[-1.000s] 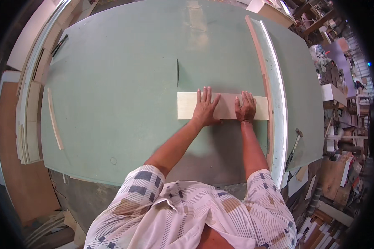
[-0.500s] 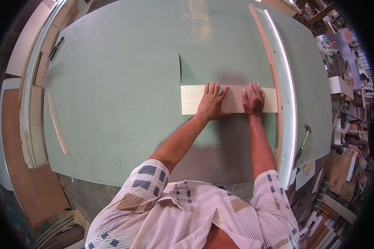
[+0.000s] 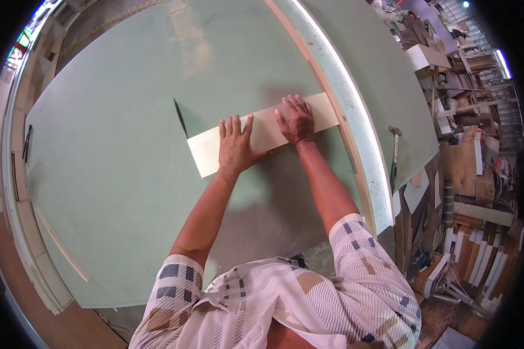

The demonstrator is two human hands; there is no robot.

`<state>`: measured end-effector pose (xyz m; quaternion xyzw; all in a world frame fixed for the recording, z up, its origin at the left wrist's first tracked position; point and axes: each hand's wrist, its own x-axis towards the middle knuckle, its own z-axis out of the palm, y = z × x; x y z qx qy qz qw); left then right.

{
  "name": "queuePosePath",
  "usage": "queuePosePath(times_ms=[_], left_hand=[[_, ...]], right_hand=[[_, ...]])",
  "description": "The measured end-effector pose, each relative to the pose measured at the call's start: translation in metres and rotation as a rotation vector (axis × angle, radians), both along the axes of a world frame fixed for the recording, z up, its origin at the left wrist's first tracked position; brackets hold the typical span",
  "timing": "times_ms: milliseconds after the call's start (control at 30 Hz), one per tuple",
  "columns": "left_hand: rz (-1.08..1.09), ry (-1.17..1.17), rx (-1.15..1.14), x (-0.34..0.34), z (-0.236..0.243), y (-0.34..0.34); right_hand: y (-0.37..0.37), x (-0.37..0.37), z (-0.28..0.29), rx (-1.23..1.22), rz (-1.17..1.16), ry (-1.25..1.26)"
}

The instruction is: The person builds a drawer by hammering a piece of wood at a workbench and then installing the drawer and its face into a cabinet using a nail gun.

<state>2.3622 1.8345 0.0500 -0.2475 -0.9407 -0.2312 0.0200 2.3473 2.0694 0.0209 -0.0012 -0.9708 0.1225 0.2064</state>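
A pale wooden board (image 3: 205, 156) lies across the green worktop (image 3: 122, 192), its far edge close to a thin dark blade-like piece (image 3: 179, 116) in the surface. Its right end meets a long wooden strip (image 3: 347, 148) alongside a pale metal rail (image 3: 374, 151). My left hand (image 3: 236, 141) rests on the board's left half, fingers spread and thumb at the near edge. My right hand (image 3: 297, 119) presses on the right half with its fingers slightly apart and bent.
A hammer (image 3: 395, 145) lies right of the rail. A thin wood strip (image 3: 61, 241) and a dark tool (image 3: 27, 139) lie at the worktop's left. Stacked boards (image 3: 483, 256) and clutter (image 3: 466, 163) fill the right side; panels (image 3: 23, 244) line the left.
The camera's view has turned, so the worktop appears tilted. My hands and the board have moved forward along the strip, bringing the board's far edge closer to the dark blade-like piece.
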Motion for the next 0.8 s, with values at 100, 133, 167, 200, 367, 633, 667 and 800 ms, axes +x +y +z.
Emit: queuePosePath(times_ms=[100, 133, 167, 200, 367, 633, 667, 800], left_hand=[[0.002, 0.015, 0.010, -0.001, -0.004, -0.004], [0.016, 0.011, 0.001, -0.002, -0.005, -0.006], [0.014, 0.020, -0.001, -0.002, -0.005, -0.009], [0.014, 0.028, -0.005, -0.002, -0.006, -0.011], [0.031, -0.030, 0.014, -0.003, -0.004, -0.005], [0.001, -0.022, 0.007, -0.003, -0.008, -0.013], [0.005, -0.022, 0.006, -0.003, -0.008, -0.012], [0.010, -0.001, 0.024, -0.003, -0.010, -0.012]], right_hand=[[-0.006, -0.004, -0.002, -0.024, 0.011, -0.002], [-0.008, -0.005, -0.003, -0.030, 0.014, 0.003], [-0.009, -0.007, -0.006, -0.042, 0.036, -0.001], [-0.008, -0.007, -0.007, -0.003, 0.036, 0.010], [0.006, -0.006, -0.011, 0.074, 0.050, 0.051], [-0.001, -0.008, -0.012, 0.047, 0.058, 0.008], [0.000, -0.008, -0.013, 0.050, 0.061, 0.007], [0.001, -0.009, -0.013, 0.055, 0.055, 0.003]])
